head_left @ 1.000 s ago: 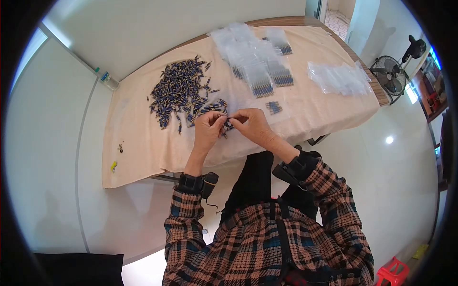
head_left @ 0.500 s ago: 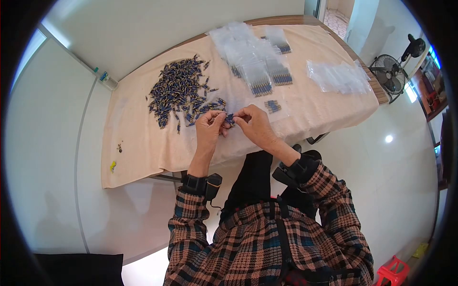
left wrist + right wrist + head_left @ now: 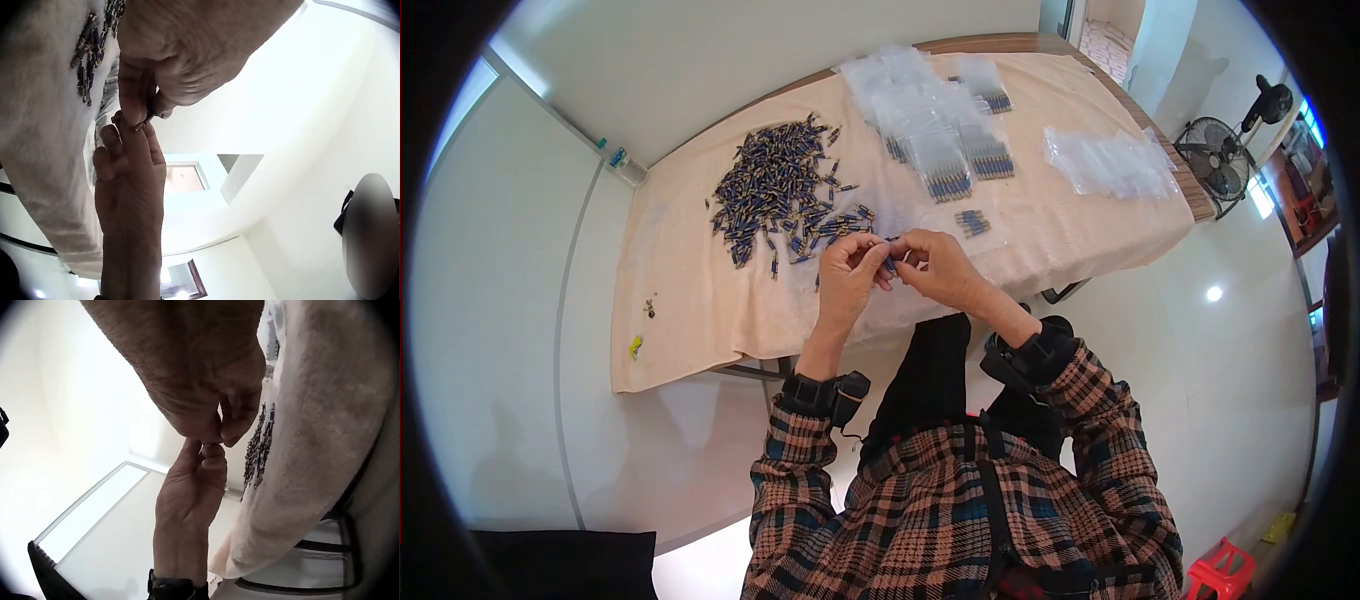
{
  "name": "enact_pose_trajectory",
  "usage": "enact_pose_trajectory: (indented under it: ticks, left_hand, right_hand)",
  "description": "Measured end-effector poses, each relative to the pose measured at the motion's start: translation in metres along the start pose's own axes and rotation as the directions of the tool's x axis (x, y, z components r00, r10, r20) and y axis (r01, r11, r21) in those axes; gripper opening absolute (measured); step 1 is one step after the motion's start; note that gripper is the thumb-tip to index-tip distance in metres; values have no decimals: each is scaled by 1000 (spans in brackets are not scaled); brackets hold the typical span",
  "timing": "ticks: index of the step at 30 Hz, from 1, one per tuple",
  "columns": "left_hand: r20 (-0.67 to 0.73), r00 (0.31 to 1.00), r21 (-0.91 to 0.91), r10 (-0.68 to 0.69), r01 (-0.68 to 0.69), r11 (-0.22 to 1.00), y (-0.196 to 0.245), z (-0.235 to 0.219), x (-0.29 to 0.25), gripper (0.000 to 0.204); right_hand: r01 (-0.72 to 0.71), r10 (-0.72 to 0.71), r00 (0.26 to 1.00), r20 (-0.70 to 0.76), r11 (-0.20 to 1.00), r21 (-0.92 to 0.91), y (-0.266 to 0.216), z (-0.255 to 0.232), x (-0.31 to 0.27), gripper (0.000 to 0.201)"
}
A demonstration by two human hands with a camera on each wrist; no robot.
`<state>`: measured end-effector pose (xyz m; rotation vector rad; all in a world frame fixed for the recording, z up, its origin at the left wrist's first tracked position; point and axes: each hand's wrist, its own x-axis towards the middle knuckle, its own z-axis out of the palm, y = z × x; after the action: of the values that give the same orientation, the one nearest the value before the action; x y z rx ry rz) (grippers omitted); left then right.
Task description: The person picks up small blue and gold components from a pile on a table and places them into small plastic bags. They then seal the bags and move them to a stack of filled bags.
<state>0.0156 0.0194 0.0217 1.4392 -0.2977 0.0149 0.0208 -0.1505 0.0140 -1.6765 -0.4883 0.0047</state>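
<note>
In the head view my left hand pinches a few small blue pieces with gold-coloured ends above the table's front edge. My right hand meets it from the right, thumb and forefinger pinching at the same pieces. Fingers cover most of them. Just beyond the left hand lies a large loose heap of such pieces. A short row of them lies on clear plastic to the right of the hands. In the left wrist view the right hand comes up to the left hand's fingertips.
Filled clear bags overlap at the back middle of the cloth-covered table. Flat clear bags lie at the right. A small yellow item is near the left front edge. A fan stands past the table's right end.
The right hand first drew slightly away from the left, showing a small cluster of blue pieces in the left fingers, then came back against it. Both hands now sit slightly further right.
</note>
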Motion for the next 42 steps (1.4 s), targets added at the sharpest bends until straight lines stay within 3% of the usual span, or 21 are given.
enact_pose_trajectory:
  ticks: [4, 7, 12, 15, 16, 19, 27, 32, 36, 39, 40, 42]
  left_hand:
    - [-59, 998, -36, -12, 10, 999, 0, 2, -2, 15]
    - [-102, 993, -77, -62, 54, 996, 0, 0, -2, 16]
    - [-63, 980, -169, -190, 177, 969, 3, -7, -4, 17]
    - [-56, 971, -279, -233, 209, 937, 2, -2, -4, 16]
    - [-52, 966, -333, -255, 224, 916, 1, -1, -4, 15]
    - [-12, 960, -392, -280, 253, 884, 0, 2, -4, 14]
    - [97, 955, -341, -281, 297, 892, 7, 5, -6, 17]
    - [176, 937, -268, -303, 342, 901, 9, 4, -7, 18]
    - [142, 958, -314, -248, 281, 907, 11, 12, -8, 22]
    - [62, 969, -257, -239, 247, 934, 15, 17, -7, 22]
    - [23, 973, -227, -231, 230, 946, 16, 19, -6, 23]
    - [39, 981, -152, -191, 194, 969, 15, 20, -6, 22]
  right_hand:
    - [64, -66, 997, -28, 997, -51, 4, -2, -2, 12]
    - [-125, 127, 991, -49, 991, 44, 1, -6, -3, 12]
    - [-74, 77, 994, -76, 996, 43, -6, -10, -7, 13]
    - [-26, 52, 994, -92, 964, 266, -12, -4, -12, 17]
    - [-26, 52, 994, -91, 964, 266, -11, -4, -13, 17]
    - [165, -154, 983, -103, 980, 107, -7, -4, -13, 25]
    - [316, -325, 944, -57, 939, -135, -19, -14, -21, 27]
    - [365, -377, 925, -37, 913, -182, -29, -15, -26, 27]
    - [353, -363, 930, -51, 924, -150, -28, -22, -27, 23]
    - [122, -106, 989, -106, 978, 167, -25, -26, -30, 19]
    - [122, -105, 989, -108, 979, 165, -24, -27, -30, 19]
    - [-50, 61, 997, -56, 982, 180, -22, -30, -29, 18]
